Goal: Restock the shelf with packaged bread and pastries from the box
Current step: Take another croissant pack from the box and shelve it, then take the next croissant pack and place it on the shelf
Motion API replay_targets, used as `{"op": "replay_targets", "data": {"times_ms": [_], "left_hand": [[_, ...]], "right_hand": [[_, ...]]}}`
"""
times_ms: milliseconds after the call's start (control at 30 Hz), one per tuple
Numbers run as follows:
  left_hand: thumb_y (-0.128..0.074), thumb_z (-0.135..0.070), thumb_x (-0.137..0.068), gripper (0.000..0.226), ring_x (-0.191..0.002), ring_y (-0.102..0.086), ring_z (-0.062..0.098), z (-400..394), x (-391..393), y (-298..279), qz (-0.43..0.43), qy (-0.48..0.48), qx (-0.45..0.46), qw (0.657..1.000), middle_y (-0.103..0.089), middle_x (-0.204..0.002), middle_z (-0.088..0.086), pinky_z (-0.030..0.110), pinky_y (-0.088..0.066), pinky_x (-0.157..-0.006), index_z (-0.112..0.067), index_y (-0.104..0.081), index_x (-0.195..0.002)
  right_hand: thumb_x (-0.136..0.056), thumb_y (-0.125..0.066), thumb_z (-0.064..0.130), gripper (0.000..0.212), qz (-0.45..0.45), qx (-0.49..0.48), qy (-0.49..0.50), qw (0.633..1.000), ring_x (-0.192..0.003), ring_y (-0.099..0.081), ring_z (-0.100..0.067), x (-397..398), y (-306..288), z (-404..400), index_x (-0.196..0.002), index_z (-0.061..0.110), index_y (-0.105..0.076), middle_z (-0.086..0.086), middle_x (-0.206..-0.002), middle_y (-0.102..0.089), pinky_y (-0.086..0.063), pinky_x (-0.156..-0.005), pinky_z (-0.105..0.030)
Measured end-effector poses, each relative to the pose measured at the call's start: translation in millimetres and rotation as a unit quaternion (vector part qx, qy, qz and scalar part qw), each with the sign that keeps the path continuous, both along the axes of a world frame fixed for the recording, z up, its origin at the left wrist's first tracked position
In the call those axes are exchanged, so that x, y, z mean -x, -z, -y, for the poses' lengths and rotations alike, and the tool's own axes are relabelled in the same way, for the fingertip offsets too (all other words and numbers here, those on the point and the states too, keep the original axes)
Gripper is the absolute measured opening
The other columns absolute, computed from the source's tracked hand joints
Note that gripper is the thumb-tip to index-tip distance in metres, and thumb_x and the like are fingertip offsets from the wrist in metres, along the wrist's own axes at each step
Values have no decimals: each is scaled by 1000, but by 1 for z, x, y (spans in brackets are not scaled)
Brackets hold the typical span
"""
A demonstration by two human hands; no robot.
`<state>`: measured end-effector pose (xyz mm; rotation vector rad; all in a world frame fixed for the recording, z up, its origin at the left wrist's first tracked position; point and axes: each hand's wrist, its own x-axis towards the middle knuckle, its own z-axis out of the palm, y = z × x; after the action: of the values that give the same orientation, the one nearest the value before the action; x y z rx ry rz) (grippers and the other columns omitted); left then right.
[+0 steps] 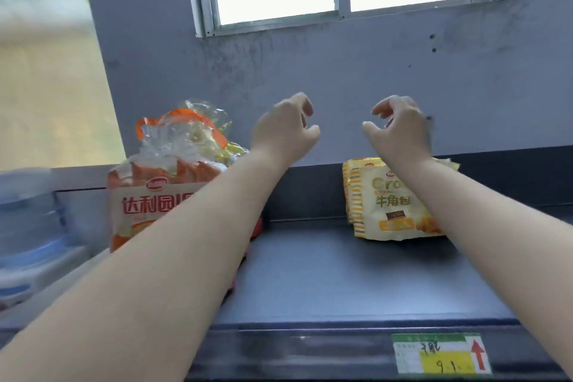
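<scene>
Hovering empty with fingers loosely curled, the right hand (400,130) is held directly above the croissant pack (393,205) at the shelf (341,273) back edge, nearer than the left hand (283,130).

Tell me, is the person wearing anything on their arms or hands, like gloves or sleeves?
No gloves and no sleeves show. Both forearms are bare from the bottom edge of the picture up to the wrists, and the left hand and right hand are bare too. No watch, bracelet or ring can be made out, though the hands are slightly blurred.
</scene>
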<state>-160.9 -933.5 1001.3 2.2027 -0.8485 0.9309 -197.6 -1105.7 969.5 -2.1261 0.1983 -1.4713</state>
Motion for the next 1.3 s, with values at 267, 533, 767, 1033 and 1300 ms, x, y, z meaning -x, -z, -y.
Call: {"op": "replay_targets", "data": {"times_ms": [267, 533, 767, 1033, 1300], "left_hand": [[-57, -20, -82, 10, -76, -53, 18, -207, 26, -51, 59, -181, 40, 981, -53, -71, -10, 27, -41, -70, -21, -54, -91], [-53, -20, -84, 20, -86, -53, 20, -424, 88, -14, -50, -401, -20, 914, -57, -89, -7, 27, -38, -71, -20, -56, -104], [-54, -23, -85, 18, -87, -52, 19, -566, 139, 41, -124, -505, -28, 854, -56, -90, -8, 25, -36, -71, -23, -55, -103], [-55, -23, -83, 22, -95, -58, 23, -698, 162, 111, -208, -575, 23, 791, -62, -99, -2, 31, -45, -78, -21, -57, -104], [-50, -21, -84, 19, -102, -57, 21, -833, 112, 244, -370, -610, 18, 700, -62, -108, -3, 31, -45, -81, -25, -55, -102]], "right_hand": [[-80, -60, 20, 7, -16, 82, -221, 972, -80, -50, -16, -20, -61, -205, -87, 20, -60, 6, -80, -53, -42, -71, -29], [-85, -56, 22, 14, -87, 180, -374, 905, -85, -52, -16, -13, -46, -439, -97, 18, -62, 7, -90, -55, -41, -67, -27], [-84, -56, 20, 4, -115, 213, -488, 839, -86, -54, -20, 11, -2, -601, -88, 21, -56, 1, -92, -58, -39, -63, -26], [-85, -58, 23, 17, -171, 246, -571, 764, -89, -56, -17, 2, 78, -757, -99, 16, -64, 5, -92, -57, -52, -77, -34], [-82, -58, 23, 15, -306, 348, -611, 642, -96, -59, -23, -60, 225, -914, -95, 16, -63, -2, -100, -63, -51, -79, -33]]}}
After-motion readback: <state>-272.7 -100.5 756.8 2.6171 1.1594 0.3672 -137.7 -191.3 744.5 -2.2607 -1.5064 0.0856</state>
